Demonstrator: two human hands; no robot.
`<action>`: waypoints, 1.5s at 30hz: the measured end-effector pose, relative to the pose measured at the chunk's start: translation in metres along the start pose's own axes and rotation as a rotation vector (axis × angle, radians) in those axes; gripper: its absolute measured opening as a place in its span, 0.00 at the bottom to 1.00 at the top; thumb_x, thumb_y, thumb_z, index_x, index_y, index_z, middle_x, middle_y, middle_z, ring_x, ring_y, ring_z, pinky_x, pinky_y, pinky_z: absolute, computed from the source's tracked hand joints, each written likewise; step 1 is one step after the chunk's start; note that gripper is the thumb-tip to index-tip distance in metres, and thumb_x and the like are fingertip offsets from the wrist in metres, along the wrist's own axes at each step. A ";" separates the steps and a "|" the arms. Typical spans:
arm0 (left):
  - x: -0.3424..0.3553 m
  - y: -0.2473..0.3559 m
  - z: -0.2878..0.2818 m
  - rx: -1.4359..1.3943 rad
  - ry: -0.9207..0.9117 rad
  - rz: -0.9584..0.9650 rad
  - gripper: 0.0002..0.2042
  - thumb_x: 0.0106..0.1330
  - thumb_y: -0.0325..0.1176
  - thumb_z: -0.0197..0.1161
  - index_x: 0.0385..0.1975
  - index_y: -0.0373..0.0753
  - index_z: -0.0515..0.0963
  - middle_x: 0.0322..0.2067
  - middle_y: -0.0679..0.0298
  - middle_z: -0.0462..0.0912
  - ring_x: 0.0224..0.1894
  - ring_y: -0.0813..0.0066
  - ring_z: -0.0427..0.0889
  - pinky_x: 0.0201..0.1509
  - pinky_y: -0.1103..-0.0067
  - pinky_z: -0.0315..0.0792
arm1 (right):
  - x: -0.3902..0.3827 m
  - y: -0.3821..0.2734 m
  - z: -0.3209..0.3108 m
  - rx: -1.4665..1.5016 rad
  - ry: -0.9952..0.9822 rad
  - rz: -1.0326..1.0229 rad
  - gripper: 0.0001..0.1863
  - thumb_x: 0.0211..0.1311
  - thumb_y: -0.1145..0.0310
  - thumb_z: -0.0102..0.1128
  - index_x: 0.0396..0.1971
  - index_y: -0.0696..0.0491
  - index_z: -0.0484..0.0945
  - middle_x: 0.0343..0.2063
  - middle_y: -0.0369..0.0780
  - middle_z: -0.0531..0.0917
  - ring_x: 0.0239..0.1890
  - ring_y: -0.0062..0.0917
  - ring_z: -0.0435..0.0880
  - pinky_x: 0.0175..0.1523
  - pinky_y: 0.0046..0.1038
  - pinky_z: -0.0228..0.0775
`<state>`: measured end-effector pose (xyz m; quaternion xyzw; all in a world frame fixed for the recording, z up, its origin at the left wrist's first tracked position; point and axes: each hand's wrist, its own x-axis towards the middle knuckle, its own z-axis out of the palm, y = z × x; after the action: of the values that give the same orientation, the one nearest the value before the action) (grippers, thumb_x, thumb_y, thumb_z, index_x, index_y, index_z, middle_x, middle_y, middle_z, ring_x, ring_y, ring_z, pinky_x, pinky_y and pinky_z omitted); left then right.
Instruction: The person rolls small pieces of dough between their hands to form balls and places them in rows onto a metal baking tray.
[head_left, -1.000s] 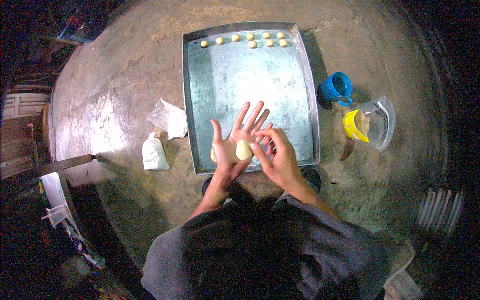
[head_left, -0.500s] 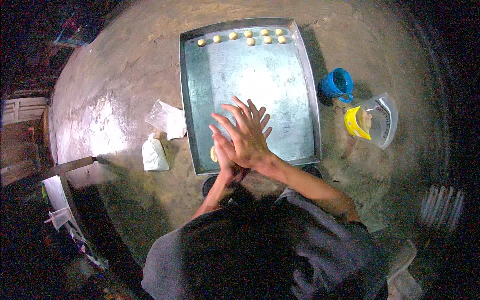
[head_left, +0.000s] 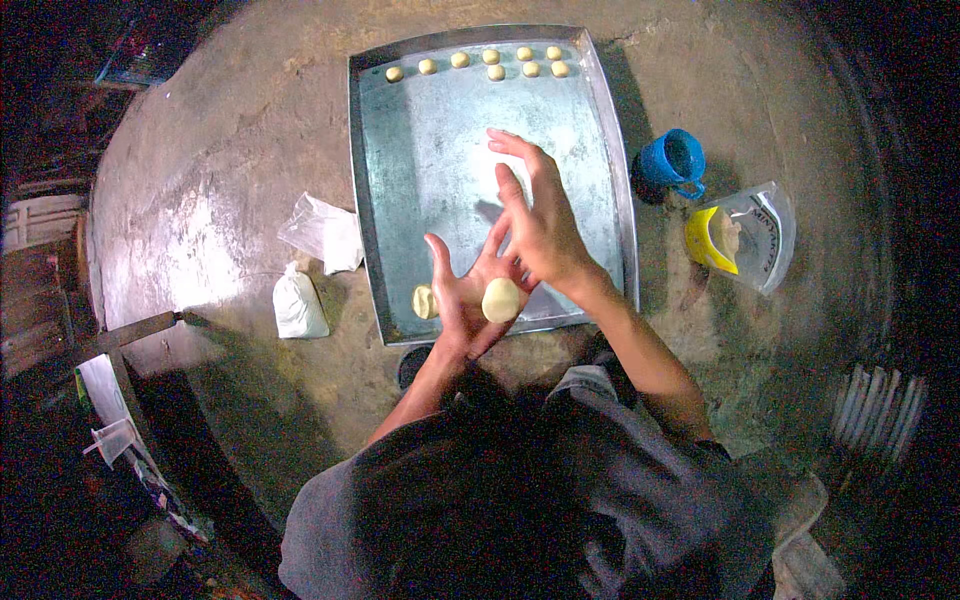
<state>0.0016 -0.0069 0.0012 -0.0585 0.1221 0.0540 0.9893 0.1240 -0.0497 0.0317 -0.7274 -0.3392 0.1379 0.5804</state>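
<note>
On the upturned palm of my left hand (head_left: pixel 458 302) rests a pale dough ball (head_left: pixel 501 299); the fingers of that hand are spread. My right hand (head_left: pixel 550 240) is lifted just above and to the right, fingers parted, with nothing in it. Both hands are over the near part of a large metal tray (head_left: pixel 440 170). A rougher lump of dough (head_left: pixel 425 302) lies in the tray beside my left thumb. Along the tray's far edge sit several small round dough balls (head_left: pixel 491 56), one full row with a shorter row in front at the right.
Right of the tray stand a blue mug (head_left: pixel 672 160) and a clear and yellow bag (head_left: pixel 735 240) with pale contents. To its left lie a tied bag of white powder (head_left: pixel 300 303) and a crumpled clear plastic bag (head_left: pixel 328 235). Everything stands on a concrete floor (head_left: pixel 250 130).
My palms were pressed together; now my right hand has lifted away up and right. My left palm has turned up, and the dough ball on it has come into view.
</note>
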 end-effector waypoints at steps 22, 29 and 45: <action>0.002 -0.013 0.018 0.821 0.327 0.394 0.48 0.68 0.74 0.30 0.76 0.37 0.45 0.76 0.58 0.46 0.77 0.59 0.43 0.78 0.68 0.35 | -0.066 -0.013 0.024 0.096 -0.230 0.061 0.40 0.73 0.43 0.36 0.74 0.56 0.48 0.75 0.52 0.44 0.77 0.53 0.38 0.77 0.49 0.30; 0.013 -0.015 0.054 2.051 -0.303 0.907 0.60 0.55 0.84 0.28 0.75 0.34 0.39 0.75 0.42 0.32 0.77 0.41 0.24 0.74 0.47 0.22 | -0.049 -0.043 0.008 0.881 -0.195 0.249 0.43 0.73 0.37 0.22 0.76 0.53 0.34 0.77 0.42 0.39 0.79 0.36 0.33 0.78 0.43 0.24; 0.002 -0.002 0.030 0.700 -0.048 0.119 0.47 0.66 0.75 0.33 0.76 0.47 0.40 0.77 0.55 0.38 0.78 0.57 0.41 0.78 0.58 0.38 | -0.053 -0.031 0.032 -0.659 -0.312 -0.442 0.40 0.64 0.41 0.53 0.75 0.25 0.49 0.76 0.50 0.43 0.75 0.61 0.33 0.69 0.72 0.25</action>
<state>0.0111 -0.0046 0.0299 0.2926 0.1129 0.0680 0.9471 0.0557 -0.0580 0.0417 -0.7542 -0.5966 0.0030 0.2743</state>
